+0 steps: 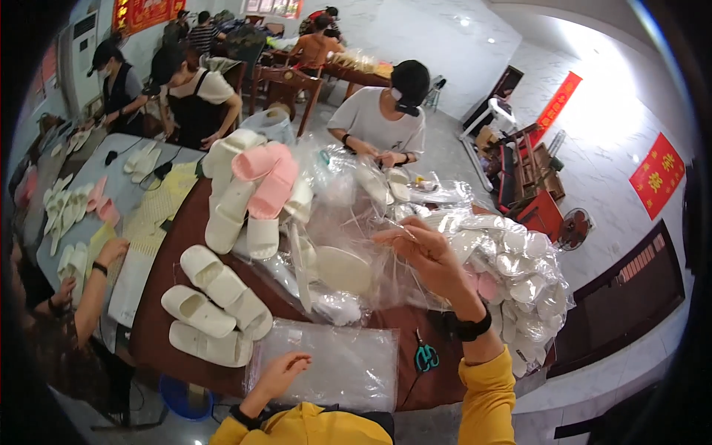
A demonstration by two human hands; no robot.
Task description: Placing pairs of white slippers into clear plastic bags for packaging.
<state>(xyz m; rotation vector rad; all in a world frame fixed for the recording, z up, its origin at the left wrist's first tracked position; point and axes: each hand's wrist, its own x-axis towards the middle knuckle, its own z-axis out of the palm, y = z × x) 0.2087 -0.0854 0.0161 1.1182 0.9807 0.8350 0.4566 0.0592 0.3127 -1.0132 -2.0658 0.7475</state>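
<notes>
My right hand point(424, 256) is raised over the middle of the brown table. Its fingers pinch the edge of a clear plastic bag point(386, 278). Beside the bag, to its left, a cream slipper point(343, 270) shows its sole; whether it is inside the plastic I cannot tell. Low at the front, my left hand point(278, 376) holds nothing, its fingers stretched out over a flat stack of clear bags point(341, 356). Left of that stack lie several loose white slippers point(215, 304). Behind them rises a pile with white slippers point(228, 211) and pink slippers point(265, 174).
Teal-handled scissors point(426, 357) lie right of the bag stack. A heap of bagged slippers point(512, 259) covers the table's right end. Across the table a person point(389, 119) handles bags; other people work at the grey table point(167, 156) on the left. A blue bucket point(185, 400) stands below.
</notes>
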